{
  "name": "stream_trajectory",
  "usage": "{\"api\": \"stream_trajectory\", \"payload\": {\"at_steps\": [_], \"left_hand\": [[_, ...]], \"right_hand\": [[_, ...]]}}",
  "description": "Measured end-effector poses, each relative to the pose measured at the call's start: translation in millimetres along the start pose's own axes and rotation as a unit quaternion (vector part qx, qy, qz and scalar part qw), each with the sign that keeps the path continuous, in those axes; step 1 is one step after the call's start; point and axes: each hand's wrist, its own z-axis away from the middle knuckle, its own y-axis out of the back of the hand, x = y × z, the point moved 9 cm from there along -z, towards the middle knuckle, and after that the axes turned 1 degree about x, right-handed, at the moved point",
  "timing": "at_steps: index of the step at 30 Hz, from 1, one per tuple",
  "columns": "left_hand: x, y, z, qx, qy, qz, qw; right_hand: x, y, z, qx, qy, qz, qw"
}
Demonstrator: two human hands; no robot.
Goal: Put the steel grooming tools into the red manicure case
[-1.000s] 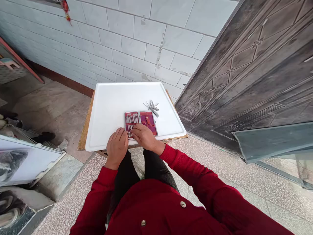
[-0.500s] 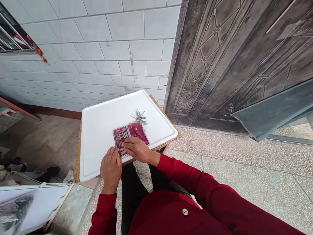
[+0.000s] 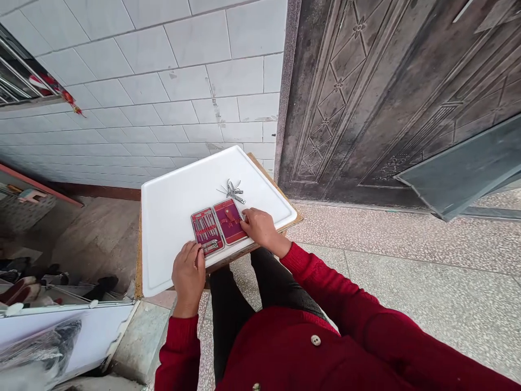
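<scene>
A manicure case [image 3: 222, 221] lies spread flat on a white board [image 3: 166, 217], its lining purplish red. Slim metal tools sit under straps in its left half, with what look like nail clippers near the front edge. The right half has a small red flap and loops. My left hand [image 3: 189, 277] grips the case's near left corner, fingers bent over its edge. At the opposite side my right hand [image 3: 262, 229] pinches the right edge between thumb and fingers. Beyond the case rests a small cluster of metal tools [image 3: 234, 191], fanned out; their exact kinds are too small to tell.
The board lies on a wooden table [image 3: 293, 220] close to a white tiled wall [image 3: 195, 49]. A dark patterned metal door [image 3: 350, 108] stands to the right. Shoes on a rack [image 3: 36, 290] and a plastic-wrapped item [image 3: 44, 347] are at the lower left.
My right hand has moved from over the case's left half rightward to its right edge, uncovering the tools. My left hand has stayed at the near left corner.
</scene>
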Motion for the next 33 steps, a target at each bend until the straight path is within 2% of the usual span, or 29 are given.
{"api": "stream_trajectory", "payload": {"at_steps": [8, 20, 24, 26, 29, 33], "left_hand": [[-18, 3, 7, -0.005, 0.046, 0.02, 0.999], [-23, 0, -2, -0.058, 0.08, 0.035, 0.994], [-26, 6, -8, -0.068, 0.067, 0.031, 0.995], [-39, 19, -9, -0.052, 0.074, 0.015, 0.996], [-75, 42, -6, -0.027, 0.122, -0.043, 0.991], [-131, 59, 6, -0.041, 0.236, -0.088, 0.967]], "right_hand": [[-21, -10, -9, -0.023, 0.022, 0.037, 0.999], [-17, -14, -6, 0.015, 0.049, -0.021, 0.998], [-17, -15, -6, 0.016, 0.054, -0.02, 0.998], [-18, -15, -6, 0.016, 0.055, -0.025, 0.998], [-16, -15, -6, 0.021, 0.055, -0.049, 0.997], [3, -4, -8, 0.042, 0.068, -0.102, 0.992]]}}
